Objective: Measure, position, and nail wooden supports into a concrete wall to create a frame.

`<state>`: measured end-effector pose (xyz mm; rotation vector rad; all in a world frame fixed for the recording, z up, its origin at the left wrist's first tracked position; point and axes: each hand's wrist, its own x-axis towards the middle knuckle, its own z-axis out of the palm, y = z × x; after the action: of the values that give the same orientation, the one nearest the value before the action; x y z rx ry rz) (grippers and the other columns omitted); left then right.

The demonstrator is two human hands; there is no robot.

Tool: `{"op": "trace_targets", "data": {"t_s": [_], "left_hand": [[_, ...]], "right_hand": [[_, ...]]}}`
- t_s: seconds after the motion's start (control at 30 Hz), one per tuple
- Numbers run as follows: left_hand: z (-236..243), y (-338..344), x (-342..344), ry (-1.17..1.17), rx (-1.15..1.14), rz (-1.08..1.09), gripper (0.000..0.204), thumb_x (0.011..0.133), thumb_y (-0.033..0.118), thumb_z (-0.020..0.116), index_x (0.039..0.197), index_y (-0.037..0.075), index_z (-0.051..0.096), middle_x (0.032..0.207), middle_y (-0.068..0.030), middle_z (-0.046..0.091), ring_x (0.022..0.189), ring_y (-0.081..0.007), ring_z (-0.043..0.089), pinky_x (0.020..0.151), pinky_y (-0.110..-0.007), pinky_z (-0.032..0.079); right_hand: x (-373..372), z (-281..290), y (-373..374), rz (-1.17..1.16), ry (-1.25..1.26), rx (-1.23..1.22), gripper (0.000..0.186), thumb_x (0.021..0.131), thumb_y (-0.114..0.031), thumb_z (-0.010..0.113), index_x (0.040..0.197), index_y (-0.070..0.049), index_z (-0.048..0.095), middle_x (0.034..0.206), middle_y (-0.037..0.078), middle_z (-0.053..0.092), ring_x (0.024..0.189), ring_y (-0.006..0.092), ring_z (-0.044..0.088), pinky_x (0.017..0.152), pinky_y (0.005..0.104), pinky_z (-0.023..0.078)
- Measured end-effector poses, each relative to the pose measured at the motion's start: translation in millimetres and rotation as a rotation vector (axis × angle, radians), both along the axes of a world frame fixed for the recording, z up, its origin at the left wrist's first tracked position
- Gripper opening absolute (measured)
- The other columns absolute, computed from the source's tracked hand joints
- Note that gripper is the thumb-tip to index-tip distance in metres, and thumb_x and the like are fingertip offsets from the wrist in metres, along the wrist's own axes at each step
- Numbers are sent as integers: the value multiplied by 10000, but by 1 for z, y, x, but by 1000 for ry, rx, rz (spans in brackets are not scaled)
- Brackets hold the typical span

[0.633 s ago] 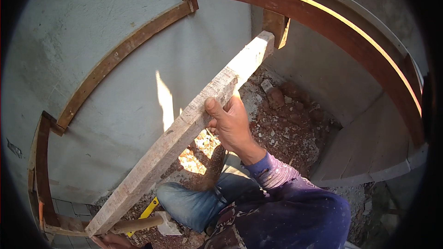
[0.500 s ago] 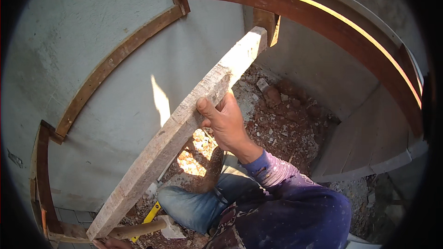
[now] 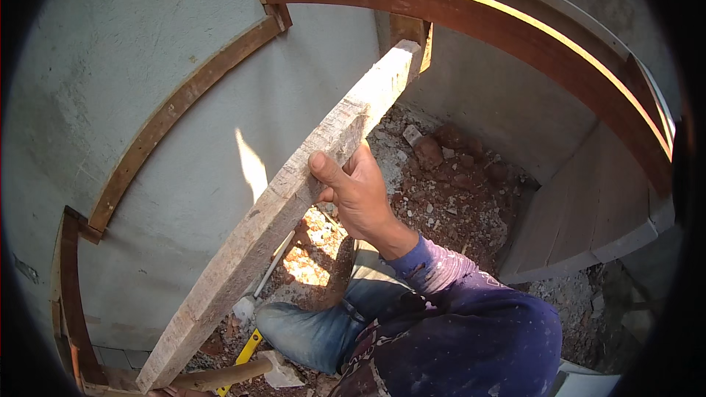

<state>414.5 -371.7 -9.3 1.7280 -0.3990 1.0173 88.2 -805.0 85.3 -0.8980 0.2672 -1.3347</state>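
Note:
A long, rough, whitish timber (image 3: pixel 259 222) runs diagonally from the lower left to just in front of a short wooden block (image 3: pixel 405 25) below the curved beam. My right hand (image 3: pixel 353 198) grips it near the middle from the right, thumb on the upper face. My left hand (image 3: pixel 179 392) is mostly hidden at the bottom edge, by the timber's lower end; its fingers are too hidden to judge. My bent leg in jeans (image 3: pixel 301 334) is below, beside a yellow tool, likely a level (image 3: pixel 246 353), and a wooden handle (image 3: pixel 220 376) with a pale head.
Curved reddish beams (image 3: pixel 507 18) arch across the upper right. Wooden strips (image 3: pixel 176 95) follow the pale plastered wall (image 3: pixel 191 213) on the left, with a short frame piece (image 3: pixel 72 287) at lower left. Rubble (image 3: pixel 456 198) covers the ground beside slanted boards (image 3: pixel 581 220) at right.
The view has shifted slightly. In it the timber's upper end has moved left and a little up, with my right hand moving along. My left hand has sunk further below the bottom edge.

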Motion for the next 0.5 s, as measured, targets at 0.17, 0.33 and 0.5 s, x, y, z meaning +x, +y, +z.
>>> {"op": "trace_targets", "data": {"t_s": [0.17,0.33,0.5], "left_hand": [[26,-20,-21,146,-84,-61,427,994,240,501,1267,-81,571,1287,-269,588,1224,-414,534,1058,-492,411],[42,-44,-38,55,-46,-7,451,976,241,554,1307,-65,558,1305,-271,578,1226,-404,533,1070,-458,411],[38,-46,-30,103,-232,-143,478,995,256,447,1364,-45,492,1377,-244,509,1272,-351,510,1103,-440,392]], "right_hand": [[-1,-2,-3,32,-18,-6,676,842,-417,791,1199,10,407,1026,78,563,777,77,593,551,190,511],[4,-9,-4,-2,-7,45,673,836,-417,797,1185,0,401,1026,81,567,778,81,597,548,193,511],[2,-1,-1,7,-65,57,672,838,-406,797,1188,1,393,1045,89,578,828,104,633,572,214,544]]}}
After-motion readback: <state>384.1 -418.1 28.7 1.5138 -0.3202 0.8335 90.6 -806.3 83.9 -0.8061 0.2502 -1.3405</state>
